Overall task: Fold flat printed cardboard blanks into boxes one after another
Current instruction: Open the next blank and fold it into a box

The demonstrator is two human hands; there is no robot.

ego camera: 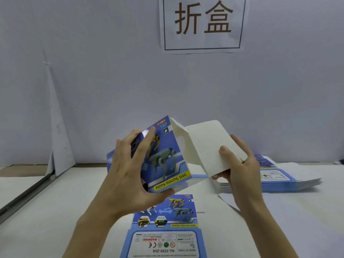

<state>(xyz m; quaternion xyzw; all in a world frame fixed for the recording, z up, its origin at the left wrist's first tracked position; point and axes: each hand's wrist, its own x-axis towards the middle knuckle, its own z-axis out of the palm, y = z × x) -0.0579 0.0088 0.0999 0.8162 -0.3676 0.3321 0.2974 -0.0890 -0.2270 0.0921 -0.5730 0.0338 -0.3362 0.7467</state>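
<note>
"Hands first: what are they gripping?"

"The left hand (pixel 130 164) is clamping the printed toy-dog box (pixel 167 155), fingers spreading over its face and thumb hooking under the lower edge. The right hand (pixel 240 164) is pinching the open white flap (pixel 210 146), thumb on its inner side. They're working apart, one at each end."

"Why is it hanging tilted above the table (pixel 55 211)?"

"Likely it's giving the flap room to swing; I'm judging that end isn't closed yet."

"And the next one?"

"A flat blank (pixel 167 229) is lying just beneath, and the stack of blanks (pixel 279 177) is sitting to the right."
</note>
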